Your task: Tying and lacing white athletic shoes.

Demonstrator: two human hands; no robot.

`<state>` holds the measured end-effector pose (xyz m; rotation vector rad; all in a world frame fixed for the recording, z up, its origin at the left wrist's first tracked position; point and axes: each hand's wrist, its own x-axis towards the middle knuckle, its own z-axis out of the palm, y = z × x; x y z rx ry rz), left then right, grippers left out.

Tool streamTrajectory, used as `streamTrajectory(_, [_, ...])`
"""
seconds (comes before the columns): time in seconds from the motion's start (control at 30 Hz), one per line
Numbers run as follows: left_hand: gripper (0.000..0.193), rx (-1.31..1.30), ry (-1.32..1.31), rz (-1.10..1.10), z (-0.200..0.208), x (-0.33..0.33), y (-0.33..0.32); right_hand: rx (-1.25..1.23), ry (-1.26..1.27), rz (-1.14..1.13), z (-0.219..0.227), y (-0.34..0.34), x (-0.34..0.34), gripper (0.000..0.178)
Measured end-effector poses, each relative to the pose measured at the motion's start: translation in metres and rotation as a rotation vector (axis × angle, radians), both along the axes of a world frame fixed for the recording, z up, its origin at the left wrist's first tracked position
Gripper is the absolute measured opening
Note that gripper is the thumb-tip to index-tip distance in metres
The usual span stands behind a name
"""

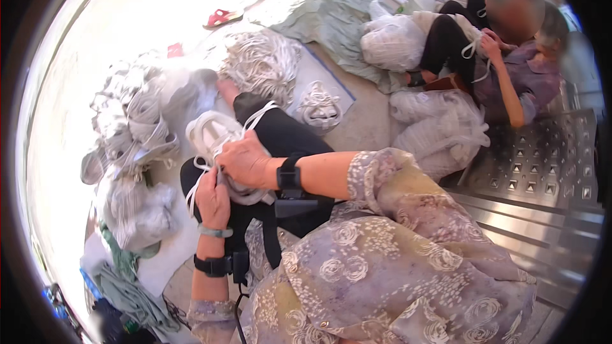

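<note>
A white lace-up shoe (205, 134) rests across my lap on dark trousers, toe pointing away and to the left. White shoelace (262, 113) ends hang loose on both sides of it. My right hand (245, 162) lies over the shoe's lacing, thumb and fingers closed in a pinch on the lace. Beside the shoe's left edge, my left hand (213, 199) is closed too, its fingertips pinching the lace close to the right hand. The exact grip of the fingertips is partly hidden.
Beyond my knees lies a heap of white laces (264, 60), with a smaller lace bundle (320, 105) nearby. Many pale shoes (134, 111) are piled at left. Plastic bags (440, 127) and a metal bench (529, 165) stand right, near a seated person (519, 83) handling a shoe.
</note>
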<state>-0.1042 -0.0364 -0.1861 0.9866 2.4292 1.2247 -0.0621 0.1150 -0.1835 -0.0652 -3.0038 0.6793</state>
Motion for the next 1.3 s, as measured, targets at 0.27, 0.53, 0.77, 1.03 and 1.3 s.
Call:
streamTrajectory(0.27, [0.033, -0.12, -0.032, -0.029, -0.004, -0.002, -0.002, -0.049, -0.173, -0.021, 0.018, -0.004, -0.004, 0.018])
streamTrajectory(0.53, [0.037, -0.146, 0.107, -0.069, -0.002, -0.001, -0.001, 0.15, -0.159, 0.142, 0.05, 0.042, 0.021, 0.015])
streamTrajectory(0.77, [0.033, -0.254, 0.36, -0.169, 0.049, 0.007, 0.031, 0.321, 0.006, 0.117, 0.096, 0.108, 0.088, 0.016])
streamTrajectory(1.03, [0.021, 0.054, -0.652, -0.481, 0.088, 0.014, 0.102, 0.282, 0.149, 0.232, 0.128, 0.1, 0.097, 0.008])
streamTrajectory(1.3, [0.009, 0.034, -0.808, -0.398, 0.089, 0.014, 0.086, -0.074, 0.236, 0.215, 0.093, 0.104, 0.093, 0.002])
